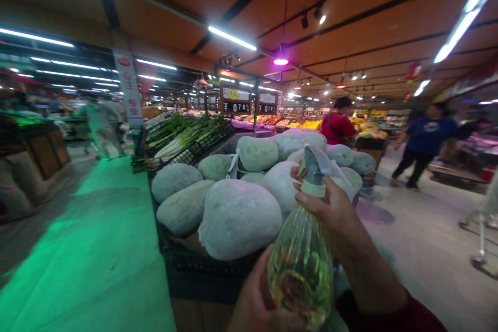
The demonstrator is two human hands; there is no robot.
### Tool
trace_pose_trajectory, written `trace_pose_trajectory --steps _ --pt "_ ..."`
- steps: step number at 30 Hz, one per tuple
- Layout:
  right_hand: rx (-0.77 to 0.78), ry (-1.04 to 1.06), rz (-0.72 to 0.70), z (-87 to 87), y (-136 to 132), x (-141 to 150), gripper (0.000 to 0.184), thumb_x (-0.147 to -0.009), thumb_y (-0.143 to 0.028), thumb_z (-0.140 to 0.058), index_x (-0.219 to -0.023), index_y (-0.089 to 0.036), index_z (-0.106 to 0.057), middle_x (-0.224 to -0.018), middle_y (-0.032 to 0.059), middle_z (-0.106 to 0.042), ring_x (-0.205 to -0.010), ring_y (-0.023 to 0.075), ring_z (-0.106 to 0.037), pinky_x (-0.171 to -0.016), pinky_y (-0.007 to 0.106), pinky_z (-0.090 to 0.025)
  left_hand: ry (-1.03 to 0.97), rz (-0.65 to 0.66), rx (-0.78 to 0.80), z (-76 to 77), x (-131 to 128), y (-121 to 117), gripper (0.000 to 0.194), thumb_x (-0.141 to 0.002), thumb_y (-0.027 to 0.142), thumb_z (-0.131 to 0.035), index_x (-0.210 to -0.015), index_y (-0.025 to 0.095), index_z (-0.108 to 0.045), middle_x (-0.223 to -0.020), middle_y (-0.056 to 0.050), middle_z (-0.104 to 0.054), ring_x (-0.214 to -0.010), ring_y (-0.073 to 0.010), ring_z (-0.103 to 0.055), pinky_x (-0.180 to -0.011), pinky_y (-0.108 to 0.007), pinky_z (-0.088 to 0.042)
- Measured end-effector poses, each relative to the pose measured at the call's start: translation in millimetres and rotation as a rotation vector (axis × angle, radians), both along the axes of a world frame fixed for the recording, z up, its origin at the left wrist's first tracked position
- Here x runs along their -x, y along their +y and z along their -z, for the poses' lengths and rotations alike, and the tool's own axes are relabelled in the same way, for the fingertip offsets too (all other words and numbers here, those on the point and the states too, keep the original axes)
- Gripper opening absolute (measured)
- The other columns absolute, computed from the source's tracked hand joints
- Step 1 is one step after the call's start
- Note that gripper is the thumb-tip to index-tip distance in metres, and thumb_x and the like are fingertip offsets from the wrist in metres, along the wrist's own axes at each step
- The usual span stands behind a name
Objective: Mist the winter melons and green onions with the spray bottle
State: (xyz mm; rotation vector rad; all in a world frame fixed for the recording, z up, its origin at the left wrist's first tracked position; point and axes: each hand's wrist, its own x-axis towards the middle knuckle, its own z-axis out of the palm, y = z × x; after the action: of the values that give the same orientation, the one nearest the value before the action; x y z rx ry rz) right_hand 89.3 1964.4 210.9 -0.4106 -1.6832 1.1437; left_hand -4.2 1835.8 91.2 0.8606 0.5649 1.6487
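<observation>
**Item: spray bottle (301, 264), held before the melon stand**

- **Bottle:** clear, holding yellowish liquid, pale green collar and grey trigger head. It sits between your two hands, low in the centre of the view, its nozzle tilted up and away toward the melons.
- **Right hand (330, 207):** grasping the bottle at the neck, fingers wrapped just under the collar, thumb side against the trigger head.
- **Left hand (252, 301):** cupped against the bottle's lower body from the left; only part shows at the bottom edge, but it supports the bottle.
- **Melons (237, 218):** large, pale, waxy, heaped in a dark crate (210, 275) just beyond the nozzle.
- **Greens (187, 135):** long stalks racked behind the melons, under price signs (236, 107).
- **People:** one in red (338, 124) and one in blue (424, 140) stand well apart, to the right along the aisle.

**Handling note:** keep your left hand under the weight so your right can work the trigger freely. Judging by the tilt, level the nozzle at the nearest melon before squeezing, and keep the spray off the aisle floor (420, 238).
</observation>
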Motion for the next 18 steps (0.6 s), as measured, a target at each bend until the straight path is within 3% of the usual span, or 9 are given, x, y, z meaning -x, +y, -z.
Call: trace_pose_trajectory --steps 11,14,18 --pt "-0.039 0.023 -0.076 0.9 -8.2 16.4 0.052 -0.072 -0.046 -0.084 -0.117 -0.025 -0.069 -0.119 0.0055 -0.071 -0.114 0.0324 -0.065 -0.1 0.047 -0.049 0.042 -0.048 -0.006 -7.1 9.8 -18.6 0.08 -0.056 0.019 -0.097 -0.129 0.024 -0.065 -0.13 -0.01 -0.077 -0.119 -0.0297 -0.073 -0.098 -0.037 -0.059" --pt "-0.041 0.012 -0.059 1.7 -12.6 20.0 0.049 -0.071 -0.045 -0.084 -0.113 -0.024 -0.07 -0.11 0.0049 -0.073 -0.106 0.0312 -0.068 -0.092 0.044 -0.051 0.038 -0.074 0.008 -6.0 11.0 -23.8 0.079 -0.056 0.023 -0.097 -0.128 0.023 -0.065 -0.125 -0.01 -0.079 -0.113 -0.0273 -0.075 -0.095 -0.033 -0.06" --pt "-0.044 -0.001 -0.032 1.5 -19.8 22.2 0.039 -0.072 -0.041 -0.084 -0.104 -0.023 -0.073 -0.098 0.0035 -0.074 -0.094 0.0274 -0.069 -0.079 0.036 -0.052 -0.026 -0.087 0.045 -5.8 11.0 -30.1 0.087 -0.052 0.019 -0.098 -0.131 0.02 -0.061 -0.128 -0.012 -0.077 -0.116 -0.0317 -0.074 -0.097 -0.04 -0.06"
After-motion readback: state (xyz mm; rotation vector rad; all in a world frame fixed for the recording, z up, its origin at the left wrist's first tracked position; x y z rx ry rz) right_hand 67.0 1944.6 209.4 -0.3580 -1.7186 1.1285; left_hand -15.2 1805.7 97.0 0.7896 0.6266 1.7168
